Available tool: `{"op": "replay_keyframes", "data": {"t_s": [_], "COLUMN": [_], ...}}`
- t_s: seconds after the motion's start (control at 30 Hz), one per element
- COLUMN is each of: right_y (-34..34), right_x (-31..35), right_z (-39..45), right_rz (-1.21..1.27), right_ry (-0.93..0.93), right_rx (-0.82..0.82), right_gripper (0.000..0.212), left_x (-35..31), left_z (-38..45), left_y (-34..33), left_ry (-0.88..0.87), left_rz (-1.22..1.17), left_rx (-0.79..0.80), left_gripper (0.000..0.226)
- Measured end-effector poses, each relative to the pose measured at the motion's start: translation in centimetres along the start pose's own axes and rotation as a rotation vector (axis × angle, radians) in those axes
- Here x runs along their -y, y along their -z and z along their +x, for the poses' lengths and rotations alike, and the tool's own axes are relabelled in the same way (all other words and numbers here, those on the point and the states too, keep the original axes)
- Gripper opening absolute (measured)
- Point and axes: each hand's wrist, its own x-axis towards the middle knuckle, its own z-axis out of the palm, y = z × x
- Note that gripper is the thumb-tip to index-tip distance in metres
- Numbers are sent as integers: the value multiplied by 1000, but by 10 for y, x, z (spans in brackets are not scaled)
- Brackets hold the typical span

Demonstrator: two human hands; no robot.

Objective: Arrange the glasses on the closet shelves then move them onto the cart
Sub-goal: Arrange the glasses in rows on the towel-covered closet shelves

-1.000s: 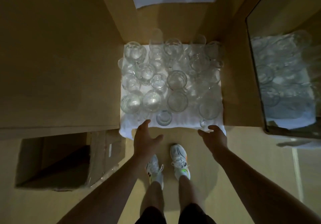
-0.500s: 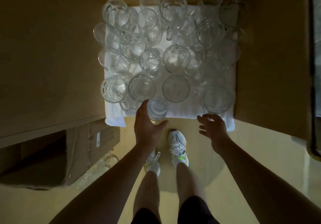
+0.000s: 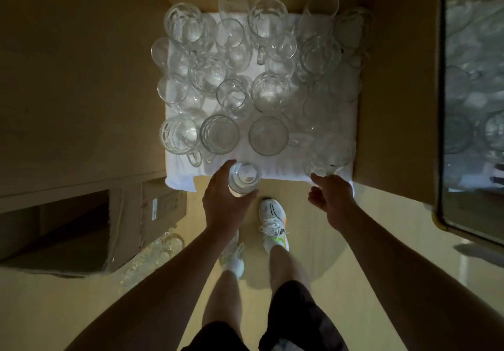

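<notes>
Since the earlier frame my left hand (image 3: 226,203) has gone from hovering short of the small tumbler (image 3: 243,177) to wrapping it, thumb on the near side and fingers round the far wall, so I judge it gripped, though whether it has left the cloth I cannot tell. That tumbler sits at the front edge of the white towel (image 3: 281,169), which lies on a low surface with the rest of the glasses (image 3: 268,93) crowded behind it. My right hand (image 3: 331,195) has moved closer to the front right glass (image 3: 328,157); its fingers are loosely curled and reaching, holding nothing, and the fingertips look to be just at that glass, contact unclear. What worries me: the glasses stand rim to rim, so lifting the tumbler at a slant could knock the mug (image 3: 219,134) just behind it, and the towel overhangs the front edge, so a snagged finger could drag cloth and glass forward together. The dim light makes the right-hand glasses hard to read, and I could misjudge the reach there. Counting: two hands, one towel, and roughly twenty glasses on it; I make out about sixteen clearly, the right column too blurred to count exactly. One cardboard box (image 3: 81,230) lies open at lower left, with more glassware (image 3: 161,247) beside it, number unclear. One mirror (image 3: 474,100) stands on the right.
</notes>
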Motion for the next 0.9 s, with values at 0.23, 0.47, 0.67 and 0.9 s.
{"op": "replay_keyframes", "data": {"t_s": [0.23,0.47,0.67,0.9], "right_y": [20,30,20,34], "right_x": [-13,-12,-5,8], "right_z": [-56,-146,-247,-376], "right_rz": [35,35,100,90], "right_ry": [5,122,296,594], "right_rx": [73,182,254,380], "right_gripper": [17,29,27,22], "left_x": [-24,-63,-105,-151], "left_z": [-23,-47,-71,-109], "left_y": [41,111,194,291], "left_ry": [-84,-176,-311,-466], "left_rz": [9,-117,-247,-433], "left_rx": [54,66,49,-21], "left_gripper": [84,82,86,80]}}
